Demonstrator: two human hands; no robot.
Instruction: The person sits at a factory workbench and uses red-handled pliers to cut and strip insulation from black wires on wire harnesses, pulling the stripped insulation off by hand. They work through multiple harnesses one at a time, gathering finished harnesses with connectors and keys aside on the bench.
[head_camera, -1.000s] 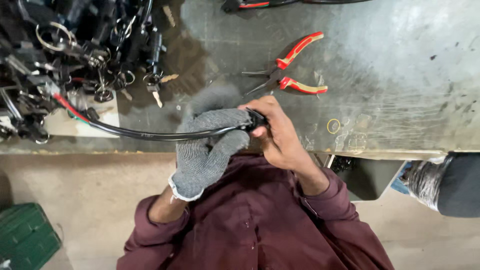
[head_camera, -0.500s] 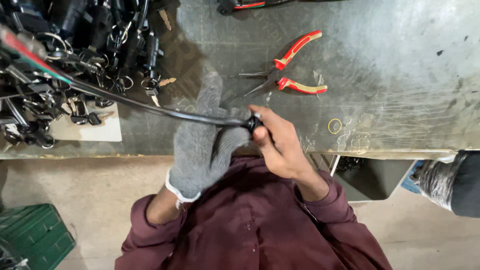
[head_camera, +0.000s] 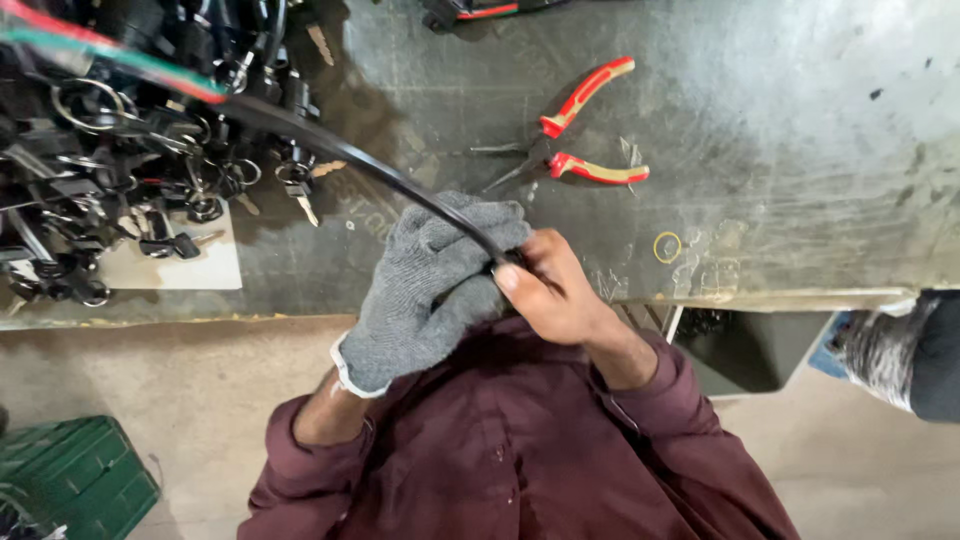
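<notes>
Head view: left hand (head_camera: 430, 290) wears a grey knit glove, its fingers closed around a black cable (head_camera: 370, 170). Right hand (head_camera: 560, 295) is bare, fingers pinched shut on the cable's end, just beside the glove at the near edge of the desk (head_camera: 800, 150). What sits under the right fingertips is hidden; can't tell if it's a connector or a cut end.

The cable runs up and left from the hands, off the surface, toward the far left corner, where its sheath ends and red and green cores (head_camera: 110, 55) show. That part is blurred.

Risks as I read them:
- The cable passes over the heap of keys and key rings (head_camera: 130, 190) at the left side. A swing or pull could snag a ring and drag keys off the near edge.
- The bare right hand is the exposed one. If the end is sharp or the cable slips through, that hand takes it, not the gloved one.
- The glove's knit could lose grip on the smooth sheath under a hard pull.
- Red-handled pliers (head_camera: 575, 135) lie open, just beyond the hands toward the middle. A whipping cable could knock them.
- A small yellow ring (head_camera: 667, 247) near the near edge is easily swept off by a sleeve.
</notes>
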